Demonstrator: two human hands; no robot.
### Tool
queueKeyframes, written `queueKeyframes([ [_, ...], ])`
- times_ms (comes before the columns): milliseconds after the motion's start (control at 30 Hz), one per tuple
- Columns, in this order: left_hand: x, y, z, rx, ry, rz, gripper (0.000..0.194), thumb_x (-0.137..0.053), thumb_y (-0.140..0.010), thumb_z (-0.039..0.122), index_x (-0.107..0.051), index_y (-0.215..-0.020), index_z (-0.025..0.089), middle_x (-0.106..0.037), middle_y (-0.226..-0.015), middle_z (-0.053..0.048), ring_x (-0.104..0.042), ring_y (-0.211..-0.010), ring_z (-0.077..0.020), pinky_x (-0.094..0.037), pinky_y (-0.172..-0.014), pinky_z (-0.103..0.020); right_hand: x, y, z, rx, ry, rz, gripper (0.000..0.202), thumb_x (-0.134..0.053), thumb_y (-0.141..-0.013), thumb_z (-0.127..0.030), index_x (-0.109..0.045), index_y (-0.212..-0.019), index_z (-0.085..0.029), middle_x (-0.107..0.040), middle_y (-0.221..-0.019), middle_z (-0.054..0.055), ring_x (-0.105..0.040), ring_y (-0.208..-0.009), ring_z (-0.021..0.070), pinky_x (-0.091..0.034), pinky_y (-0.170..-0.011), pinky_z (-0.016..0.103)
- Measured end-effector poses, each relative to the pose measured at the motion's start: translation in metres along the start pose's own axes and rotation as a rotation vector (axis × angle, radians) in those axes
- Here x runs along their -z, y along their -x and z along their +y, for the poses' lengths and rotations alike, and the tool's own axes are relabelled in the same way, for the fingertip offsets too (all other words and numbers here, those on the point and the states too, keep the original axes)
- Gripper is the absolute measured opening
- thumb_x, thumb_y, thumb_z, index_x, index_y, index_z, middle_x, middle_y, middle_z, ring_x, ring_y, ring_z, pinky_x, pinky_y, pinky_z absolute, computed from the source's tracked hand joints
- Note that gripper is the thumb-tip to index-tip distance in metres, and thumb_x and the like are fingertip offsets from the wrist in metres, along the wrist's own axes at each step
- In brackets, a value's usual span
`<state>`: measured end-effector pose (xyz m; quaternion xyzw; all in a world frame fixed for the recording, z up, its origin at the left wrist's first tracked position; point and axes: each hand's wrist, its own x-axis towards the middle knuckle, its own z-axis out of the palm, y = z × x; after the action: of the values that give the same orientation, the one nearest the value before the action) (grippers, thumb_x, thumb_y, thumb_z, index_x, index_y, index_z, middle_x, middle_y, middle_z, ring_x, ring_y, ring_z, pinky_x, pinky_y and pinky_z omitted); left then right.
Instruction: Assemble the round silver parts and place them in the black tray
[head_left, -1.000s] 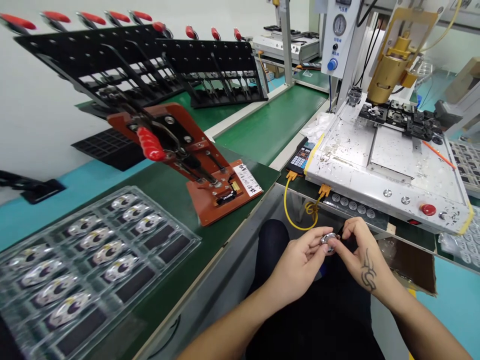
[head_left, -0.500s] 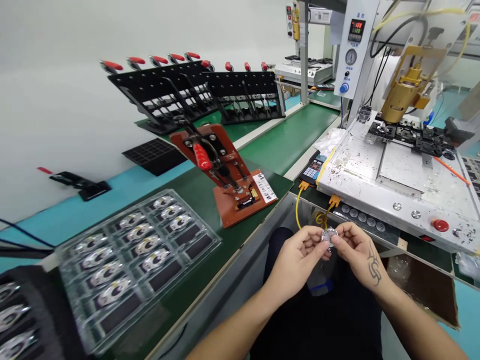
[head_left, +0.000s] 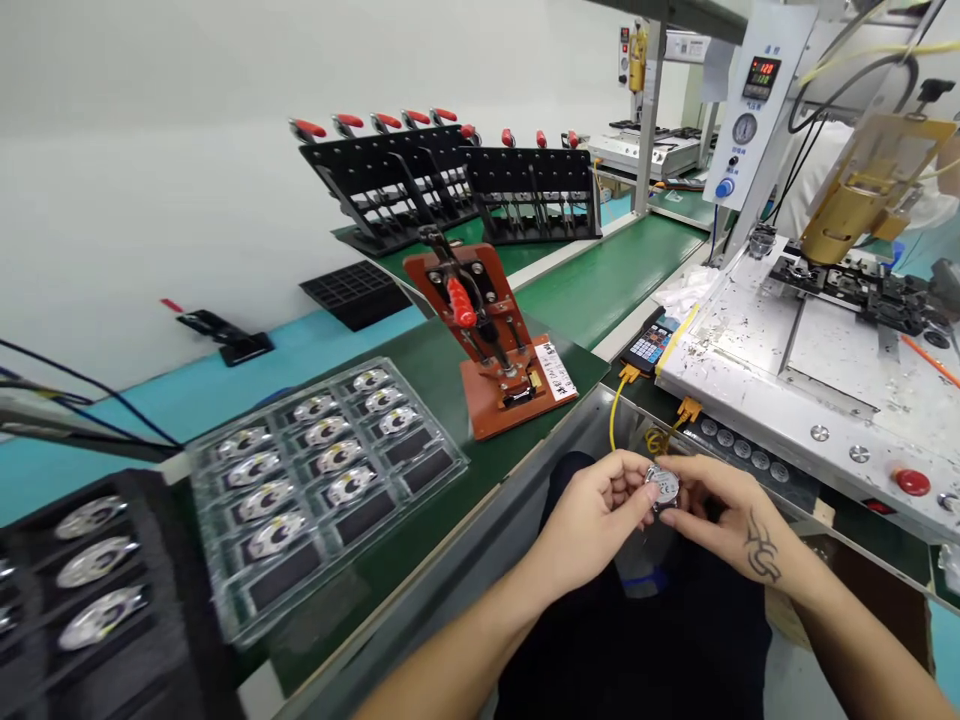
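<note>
Above my lap, a small round metal watch case (head_left: pixel 663 487) with printed markings on its face shows between my hands. My left hand (head_left: pixel 611 505) pinches it from the left, thumb across its edge. My right hand (head_left: pixel 712 500) grips its right side between thumb and fingers. To the left lies a clear plastic tray (head_left: pixel 330 565), holding several shiny oval metal parts on dark pads. Behind that tray, a reddish-brown clamp fixture (head_left: pixel 502 400) with a red handle (head_left: pixel 461 302) stands on the green bench.
On the right is a white press machine (head_left: pixel 765 370) with a gold cylinder (head_left: pixel 840 220) and red button (head_left: pixel 913 482). A keypad (head_left: pixel 649 340) sits beside it. Black clamp racks (head_left: pixel 397 180) stand at the back. A black foam tray (head_left: pixel 180 620) with metal parts lies front left.
The view has turned left, so the bench things appear farther right. My right fingers have shifted on the watch case, and its marked face now shows more.
</note>
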<state>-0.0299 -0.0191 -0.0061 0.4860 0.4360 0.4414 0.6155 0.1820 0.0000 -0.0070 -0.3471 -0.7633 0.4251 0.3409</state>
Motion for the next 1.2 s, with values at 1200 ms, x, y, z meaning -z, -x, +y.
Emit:
queueKeyframes([
  [1200,0.225,-0.028,0.111,-0.26,-0.903,0.577,0.033,-0.056,-0.101,0.047,-0.071,-0.098,0.018,-0.073,-0.081,-0.006,-0.07,-0.072,-0.0217,-0.056,-0.068,-0.033,-0.04,-0.152,0.034,0.21,0.079,-0.02,0.036,-0.07,-0.095,-0.038,-0.067,-0.125,-0.019,-0.064,-0.085,0.002,-0.057,-0.07,0.0165,-0.049,-0.063,0.028],
])
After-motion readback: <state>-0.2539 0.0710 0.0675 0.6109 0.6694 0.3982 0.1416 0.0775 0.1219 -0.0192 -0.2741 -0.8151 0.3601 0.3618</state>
